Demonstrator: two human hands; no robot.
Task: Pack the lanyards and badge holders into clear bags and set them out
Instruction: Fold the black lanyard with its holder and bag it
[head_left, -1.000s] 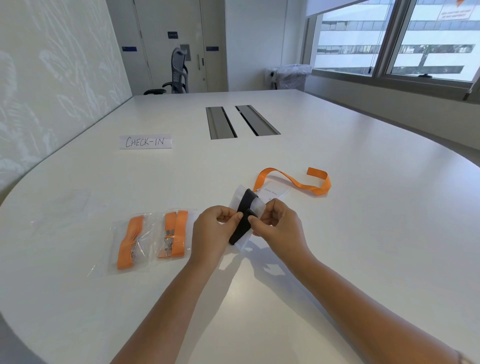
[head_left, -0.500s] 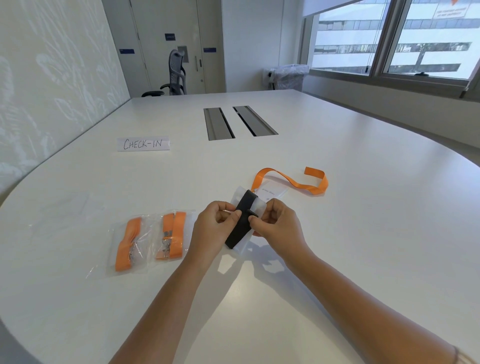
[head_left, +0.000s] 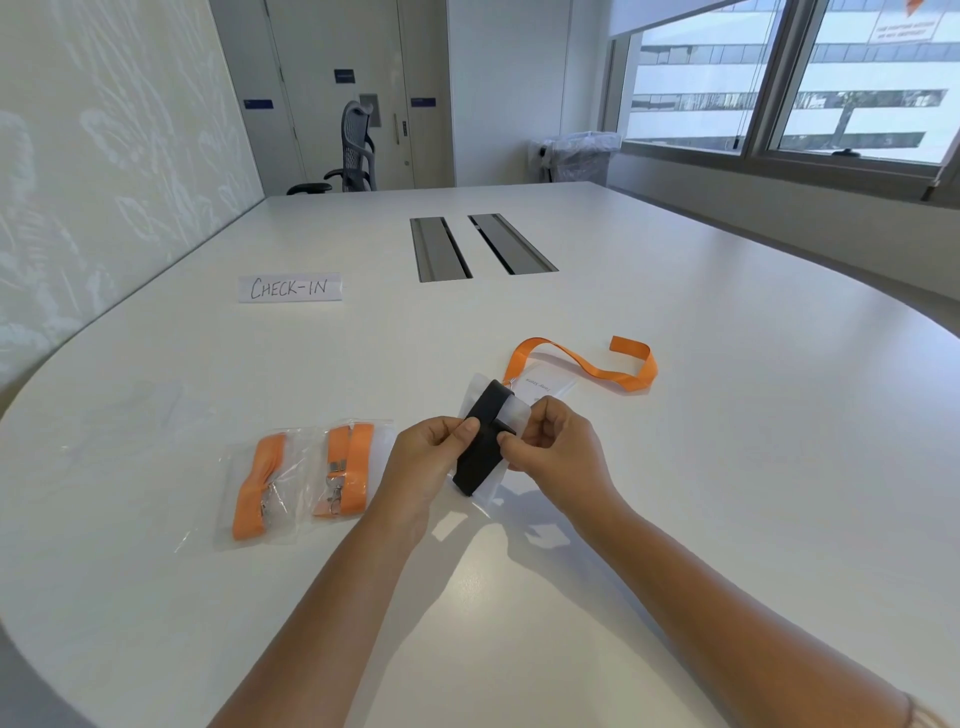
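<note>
A folded black lanyard (head_left: 480, 447) sits inside a clear bag (head_left: 511, 413) held just above the white table (head_left: 727, 467). My left hand (head_left: 426, 457) pinches the bag's left edge and my right hand (head_left: 556, 447) pinches its right edge, thumbs on the black strap. Behind them an orange lanyard (head_left: 592, 364) lies loose, clipped to a badge holder (head_left: 545, 387) with a name card. Two packed clear bags, each holding a folded orange lanyard, lie side by side at the left: one (head_left: 260, 486) further left, the other (head_left: 345, 475) beside my left hand.
A paper sign reading CHECK-IN (head_left: 290, 287) lies further back on the left. Two grey cable hatches (head_left: 480, 247) are set into the table's middle. Faint clear bags (head_left: 130, 415) lie flat at the left. An office chair (head_left: 353, 150) stands at the far end.
Both hands keep hold of the bagged black lanyard; the fingers have shifted slightly along it and the bag is a little lower. Nothing else on the table has moved.
</note>
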